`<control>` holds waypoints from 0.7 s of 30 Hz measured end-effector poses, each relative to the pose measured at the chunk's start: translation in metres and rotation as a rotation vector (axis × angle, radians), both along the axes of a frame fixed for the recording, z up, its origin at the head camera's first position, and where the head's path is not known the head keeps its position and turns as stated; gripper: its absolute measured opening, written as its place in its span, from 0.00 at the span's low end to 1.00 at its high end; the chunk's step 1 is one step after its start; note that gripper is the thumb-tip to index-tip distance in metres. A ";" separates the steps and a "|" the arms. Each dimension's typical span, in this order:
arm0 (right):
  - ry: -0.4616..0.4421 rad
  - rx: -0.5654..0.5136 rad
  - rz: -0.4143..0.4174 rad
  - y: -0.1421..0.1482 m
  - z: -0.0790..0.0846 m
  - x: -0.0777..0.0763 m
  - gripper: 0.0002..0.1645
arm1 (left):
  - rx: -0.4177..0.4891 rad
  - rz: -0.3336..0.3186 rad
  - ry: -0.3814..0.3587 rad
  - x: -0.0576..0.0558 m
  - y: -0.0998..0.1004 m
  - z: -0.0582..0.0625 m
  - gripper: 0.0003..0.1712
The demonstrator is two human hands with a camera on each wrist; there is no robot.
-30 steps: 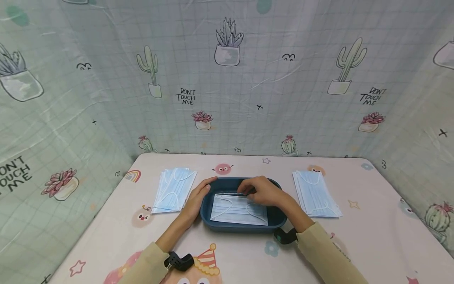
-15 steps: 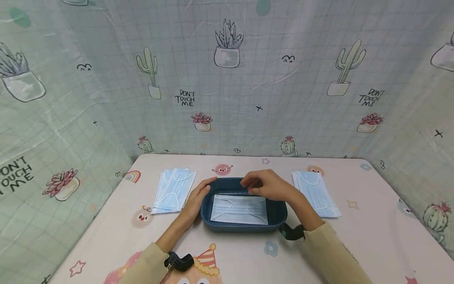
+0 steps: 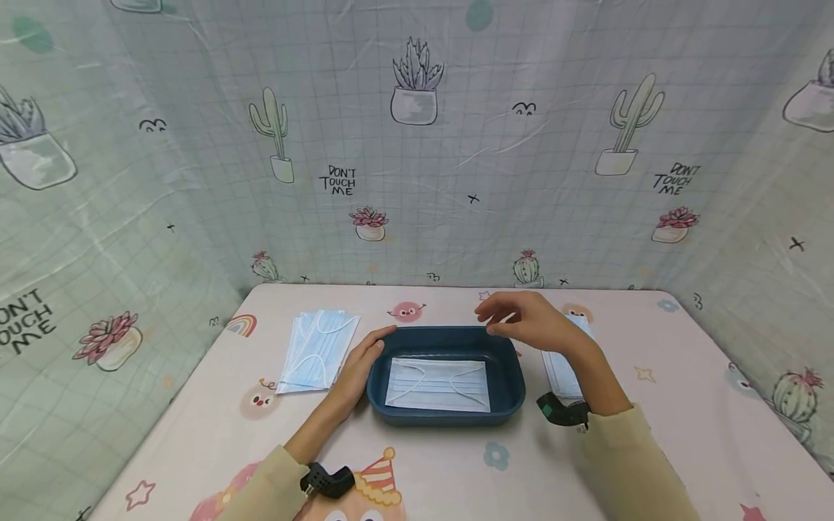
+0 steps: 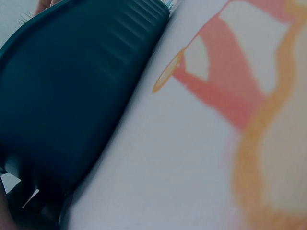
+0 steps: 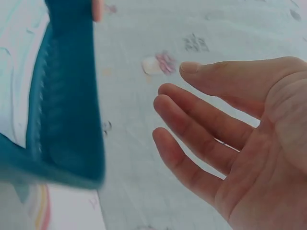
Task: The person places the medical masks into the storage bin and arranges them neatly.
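Note:
A dark blue rectangular basin (image 3: 449, 419) stands mid-table with a light blue face mask (image 3: 438, 385) lying flat inside, its white ear loops spread on top. Along the basin's left side, my left hand (image 3: 352, 373) rests with extended fingers, fingertips at the rim. Past the right back corner my right hand (image 3: 537, 322) hovers, holding nothing; the right wrist view shows its fingers loosely bent, thumb apart from them. Under that arm lies a stack of face masks (image 3: 562, 375), partly hidden. Only the basin's outer wall (image 4: 72, 96) fills much of the left wrist view.
Left of the basin lies another fanned stack of face masks (image 3: 318, 351), near the left hand. A printed cloth covers the table (image 3: 456, 477), and a patterned curtain (image 3: 365, 130) hangs behind and at both sides.
My right hand has risen out of the basin and moved right, over the basin's edge toward the right stack of masks, fingers loosening. The left hand and the basin have stayed put.

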State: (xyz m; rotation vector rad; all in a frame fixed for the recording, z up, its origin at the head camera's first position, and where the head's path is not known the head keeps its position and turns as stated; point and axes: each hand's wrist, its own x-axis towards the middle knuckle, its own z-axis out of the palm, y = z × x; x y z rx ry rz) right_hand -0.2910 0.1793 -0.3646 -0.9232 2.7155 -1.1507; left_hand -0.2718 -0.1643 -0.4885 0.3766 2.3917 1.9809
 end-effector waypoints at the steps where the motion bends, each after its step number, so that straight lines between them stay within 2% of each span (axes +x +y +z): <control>1: 0.004 0.001 -0.013 0.005 0.001 0.000 0.17 | 0.000 0.001 0.000 0.000 0.000 0.000 0.23; 6: -0.011 -0.001 -0.095 0.034 0.001 0.001 0.18 | -0.005 0.000 0.002 0.000 -0.002 -0.001 0.23; 12: -0.077 -0.017 -0.198 0.075 -0.002 0.003 0.23 | -0.004 -0.001 -0.005 0.002 -0.002 -0.001 0.23; 21: -0.136 -0.023 -0.284 0.118 -0.018 -0.003 0.29 | -0.004 0.008 -0.003 0.004 -0.002 -0.002 0.23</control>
